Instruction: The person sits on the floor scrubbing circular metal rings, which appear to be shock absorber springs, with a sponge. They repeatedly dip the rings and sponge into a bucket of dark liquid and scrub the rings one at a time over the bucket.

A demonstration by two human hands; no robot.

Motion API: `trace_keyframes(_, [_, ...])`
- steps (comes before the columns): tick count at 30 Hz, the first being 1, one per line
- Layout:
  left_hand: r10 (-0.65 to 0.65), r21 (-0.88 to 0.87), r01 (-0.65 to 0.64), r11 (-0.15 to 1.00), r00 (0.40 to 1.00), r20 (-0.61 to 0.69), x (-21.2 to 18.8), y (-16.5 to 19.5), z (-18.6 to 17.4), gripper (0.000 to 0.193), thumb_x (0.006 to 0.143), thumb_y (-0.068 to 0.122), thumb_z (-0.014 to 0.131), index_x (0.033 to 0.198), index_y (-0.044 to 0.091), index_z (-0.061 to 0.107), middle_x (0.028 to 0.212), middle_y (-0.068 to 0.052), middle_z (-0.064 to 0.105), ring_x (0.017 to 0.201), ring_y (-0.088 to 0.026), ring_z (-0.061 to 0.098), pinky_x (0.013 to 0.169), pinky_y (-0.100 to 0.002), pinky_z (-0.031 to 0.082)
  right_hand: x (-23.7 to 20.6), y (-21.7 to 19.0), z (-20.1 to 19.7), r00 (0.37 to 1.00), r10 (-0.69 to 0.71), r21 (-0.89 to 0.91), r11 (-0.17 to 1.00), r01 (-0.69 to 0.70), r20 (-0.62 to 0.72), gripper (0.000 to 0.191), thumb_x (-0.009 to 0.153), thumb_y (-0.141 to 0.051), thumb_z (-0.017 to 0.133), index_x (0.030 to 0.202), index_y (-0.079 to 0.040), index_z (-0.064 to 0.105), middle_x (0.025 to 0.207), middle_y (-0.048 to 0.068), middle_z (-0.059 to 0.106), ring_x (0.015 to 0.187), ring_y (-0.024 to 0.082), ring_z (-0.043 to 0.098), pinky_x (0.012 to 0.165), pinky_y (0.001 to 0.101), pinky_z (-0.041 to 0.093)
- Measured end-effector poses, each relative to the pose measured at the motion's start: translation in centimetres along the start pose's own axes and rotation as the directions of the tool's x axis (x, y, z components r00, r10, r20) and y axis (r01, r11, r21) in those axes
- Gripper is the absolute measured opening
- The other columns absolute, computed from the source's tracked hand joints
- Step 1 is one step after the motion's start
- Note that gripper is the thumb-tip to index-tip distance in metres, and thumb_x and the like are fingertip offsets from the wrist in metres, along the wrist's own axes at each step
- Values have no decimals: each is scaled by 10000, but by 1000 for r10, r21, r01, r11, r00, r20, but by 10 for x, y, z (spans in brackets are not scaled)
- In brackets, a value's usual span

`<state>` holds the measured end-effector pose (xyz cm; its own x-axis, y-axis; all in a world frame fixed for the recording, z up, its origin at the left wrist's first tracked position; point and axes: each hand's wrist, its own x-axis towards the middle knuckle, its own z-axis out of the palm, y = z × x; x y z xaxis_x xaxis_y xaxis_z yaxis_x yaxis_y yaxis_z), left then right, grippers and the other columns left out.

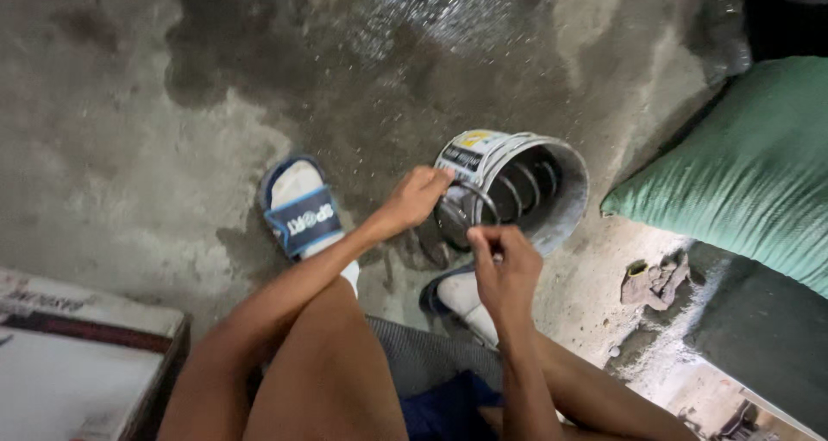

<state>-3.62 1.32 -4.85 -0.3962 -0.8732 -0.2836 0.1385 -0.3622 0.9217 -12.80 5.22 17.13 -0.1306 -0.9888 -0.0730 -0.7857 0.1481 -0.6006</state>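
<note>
Nearest the camera: two bare legs bent at the knee, with dark blue shorts [448, 411] between them. At lower left, one flat box [78, 355], white-topped with a dark red edge, lying on the floor.

Next out: two sandals. The left sandal [300, 210], blue strap over a white sole, lies in plain view; the right sandal [457, 299] is mostly hidden behind the right forearm.

Hands, two. The left hand [414, 200] has its fingers curled over the near rim of one bucket [517, 187], gripping it. The right hand [504, 264] is closed, fingertips pinched on a thin wire handle [470, 204] that loops across the bucket's mouth.

The bucket, grey with a printed label on its wall, lies tipped on its side on the concrete floor [129, 148], just beyond both sandals, mouth turned toward the person; ribbed inside, contents not discernible.

To the right: one crumpled rag [655, 281] on the floor, well apart from the bucket. Beyond it, one green sack [750, 169], full, lying on its side.

Farthest: one wet, glistening patch [448, 10] of floor.
</note>
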Motion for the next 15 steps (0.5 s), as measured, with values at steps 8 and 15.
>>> trace_keyframes(8, [68, 22, -68, 997, 998, 15, 2, 8, -1, 541, 1061, 429, 476, 759, -14, 544, 617, -47, 434, 633, -96, 419, 549, -384, 396, 3, 6, 10, 998, -50, -50, 998, 48, -24, 137, 912, -132, 770, 895, -7, 716, 802, 125, 683, 681, 210, 655, 630, 326, 512])
trace_keyframes(15, [71, 77, -66, 995, 996, -58, 1, 4, 6, 566, 1067, 436, 485, 778, -43, 571, 606, -109, 471, 610, -125, 458, 557, -397, 415, 3, 11, 10, 1000, -23, -60, 998, 23, 0, 163, 913, -151, 778, 881, -4, 717, 780, 126, 674, 664, 208, 640, 624, 325, 500])
